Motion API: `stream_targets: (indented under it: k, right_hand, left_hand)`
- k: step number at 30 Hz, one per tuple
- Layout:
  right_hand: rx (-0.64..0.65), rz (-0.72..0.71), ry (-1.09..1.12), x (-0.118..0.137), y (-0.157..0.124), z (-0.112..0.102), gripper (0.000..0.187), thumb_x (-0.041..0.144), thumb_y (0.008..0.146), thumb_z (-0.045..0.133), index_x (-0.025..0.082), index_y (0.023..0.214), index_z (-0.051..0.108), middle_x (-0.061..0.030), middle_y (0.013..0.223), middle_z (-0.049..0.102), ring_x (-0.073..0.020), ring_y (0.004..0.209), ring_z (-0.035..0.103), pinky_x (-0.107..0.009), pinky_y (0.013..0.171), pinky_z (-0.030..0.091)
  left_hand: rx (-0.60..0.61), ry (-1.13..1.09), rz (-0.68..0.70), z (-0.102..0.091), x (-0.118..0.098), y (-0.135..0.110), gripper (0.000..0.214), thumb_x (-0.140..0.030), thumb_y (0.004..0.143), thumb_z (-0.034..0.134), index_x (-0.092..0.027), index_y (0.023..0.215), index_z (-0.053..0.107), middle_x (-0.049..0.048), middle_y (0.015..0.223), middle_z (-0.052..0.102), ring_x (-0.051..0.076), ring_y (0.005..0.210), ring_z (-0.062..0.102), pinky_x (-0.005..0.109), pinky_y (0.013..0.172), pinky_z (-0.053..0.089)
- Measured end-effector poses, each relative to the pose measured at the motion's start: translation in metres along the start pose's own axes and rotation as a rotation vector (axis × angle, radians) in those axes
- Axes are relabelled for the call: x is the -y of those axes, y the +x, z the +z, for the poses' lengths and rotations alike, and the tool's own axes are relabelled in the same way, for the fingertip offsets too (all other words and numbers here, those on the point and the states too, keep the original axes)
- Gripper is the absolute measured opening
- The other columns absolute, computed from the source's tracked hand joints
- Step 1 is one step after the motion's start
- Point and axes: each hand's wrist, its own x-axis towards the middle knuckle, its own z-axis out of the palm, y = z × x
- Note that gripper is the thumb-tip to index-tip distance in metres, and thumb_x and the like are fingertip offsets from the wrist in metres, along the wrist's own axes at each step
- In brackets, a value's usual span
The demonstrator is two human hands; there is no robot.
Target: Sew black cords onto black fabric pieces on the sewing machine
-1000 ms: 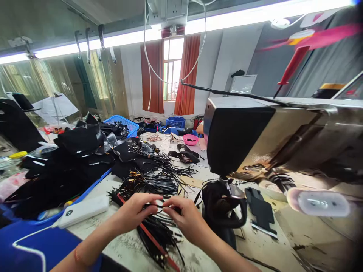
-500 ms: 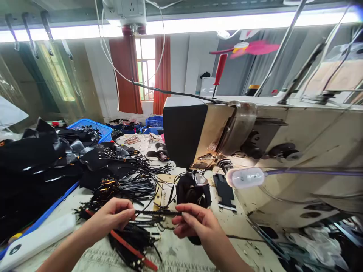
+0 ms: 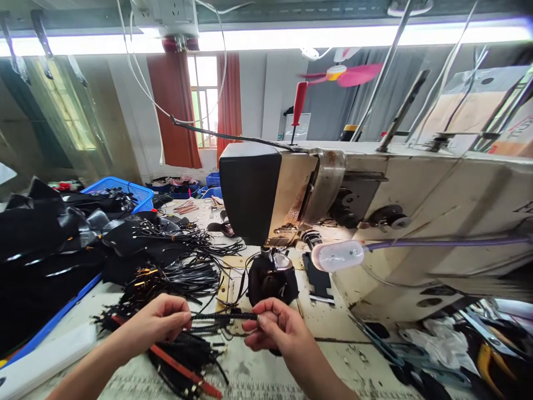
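Observation:
A thin black braided cord (image 3: 220, 316) is stretched level between my two hands. My left hand (image 3: 167, 319) pinches its left end, and my right hand (image 3: 275, 328) pinches the other end between thumb and fingers. Just behind my right hand, a black piece (image 3: 272, 283) sits under the needle area of the sewing machine (image 3: 250, 191). Below my left hand lies a bundle of black cords (image 3: 183, 355) with light tips, with a red strip (image 3: 183, 369) across it. More thin black straps (image 3: 183, 278) are heaped behind that hand.
A small lamp (image 3: 338, 255) glows beside the machine head. Black material (image 3: 37, 261) is piled at the left, with a blue basket (image 3: 144, 194) behind it. A white bar (image 3: 50, 353) lies at the front left. Scissors (image 3: 387, 350) rest at the right.
My view has swung a little to the right, so the scene sits further left. Both hands keep their hold on the cord, which stays stretched between them.

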Motion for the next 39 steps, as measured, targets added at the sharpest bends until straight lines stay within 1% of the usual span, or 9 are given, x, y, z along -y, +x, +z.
stream_targets:
  k: [3,5,9,13,17,25,29,33,39]
  right_hand:
    - [-0.001,-0.262,-0.215,-0.011,-0.003,-0.001,0.032,0.050,0.093,0.053,0.018,0.097,0.054,-0.0114,0.090,0.074,-0.0217,0.080,0.074,-0.032,0.073,0.059]
    - [0.008,-0.619,-0.504,-0.017,-0.006,-0.002,0.017,0.031,0.099,0.045,0.020,0.105,0.056,-0.0117,0.100,0.073,-0.0202,0.092,0.072,-0.029,0.082,0.058]
    - [-0.041,-1.137,-0.927,-0.022,-0.013,-0.009,0.025,0.017,0.095,0.049,0.022,0.117,0.060,-0.0092,0.110,0.071,-0.0178,0.101,0.068,-0.025,0.091,0.054]
    - [-0.017,-1.120,-0.978,-0.023,-0.020,-0.020,0.027,0.019,0.097,0.047,0.021,0.121,0.058,-0.0076,0.102,0.070,-0.0177,0.093,0.068,-0.028,0.089,0.056]
    - [0.041,-1.131,-0.954,-0.025,-0.019,-0.025,0.030,0.015,0.096,0.044,0.019,0.124,0.055,-0.0082,0.103,0.069,-0.0180,0.093,0.067,-0.029,0.088,0.056]
    - [0.049,-1.183,-0.932,-0.019,-0.017,-0.021,0.026,0.012,0.096,0.046,0.016,0.119,0.058,-0.0079,0.098,0.070,-0.0174,0.088,0.066,-0.028,0.080,0.057]
    - [-0.251,-1.339,-0.929,0.003,0.000,-0.046,0.026,0.011,0.089,0.053,0.019,0.112,0.063,-0.0092,0.097,0.069,-0.0206,0.093,0.066,-0.035,0.083,0.056]
    - [-0.536,-0.931,-0.757,0.028,0.044,-0.084,0.015,0.020,0.090,0.056,0.020,0.097,0.069,-0.0079,0.090,0.073,-0.0218,0.084,0.069,-0.035,0.077,0.058]
    - [-0.099,-0.730,-0.869,0.049,0.066,-0.100,0.012,0.029,0.087,0.064,0.020,0.093,0.070,-0.0036,0.087,0.073,-0.0186,0.081,0.070,-0.029,0.078,0.058]
  left_hand:
    - [0.000,0.021,0.009,0.004,-0.007,-0.002,0.059,-0.067,0.074,0.060,-0.014,0.100,0.066,-0.0012,0.068,0.061,0.008,0.053,0.038,0.021,0.050,0.028]
    - [0.052,-0.021,0.007,0.015,-0.016,-0.004,0.067,-0.071,0.076,0.054,-0.016,0.113,0.065,0.0026,0.083,0.067,0.010,0.058,0.047,0.022,0.054,0.037]
    - [0.241,-0.096,-0.004,0.049,-0.040,-0.008,0.058,-0.066,0.079,0.053,-0.015,0.103,0.067,0.0036,0.078,0.069,0.011,0.056,0.048,0.022,0.054,0.038]
    - [0.171,-0.035,-0.001,0.075,-0.055,-0.011,0.035,-0.043,0.068,0.065,-0.014,0.086,0.065,-0.0016,0.066,0.059,0.011,0.062,0.046,0.022,0.059,0.036]
    - [0.091,0.014,0.008,0.082,-0.053,-0.009,0.032,-0.042,0.066,0.060,-0.014,0.081,0.062,-0.0046,0.063,0.047,0.012,0.062,0.039,0.023,0.057,0.034]
    - [-0.024,0.248,0.184,0.081,-0.046,-0.008,0.021,-0.033,0.078,0.057,-0.016,0.081,0.069,-0.0011,0.068,0.059,0.013,0.066,0.047,0.023,0.061,0.036]
    - [-0.214,0.384,0.458,0.065,-0.063,-0.003,0.023,-0.034,0.085,0.056,-0.022,0.083,0.076,0.0011,0.073,0.062,0.013,0.068,0.054,0.022,0.062,0.040]
    - [-0.336,0.357,0.669,0.049,-0.086,0.032,0.025,-0.036,0.086,0.057,-0.025,0.091,0.078,0.0025,0.079,0.063,0.012,0.065,0.054,0.022,0.056,0.038]
    - [-0.279,0.237,0.510,0.064,-0.099,0.094,0.022,-0.035,0.072,0.064,-0.017,0.078,0.076,0.0045,0.075,0.070,0.018,0.072,0.062,0.026,0.066,0.044]
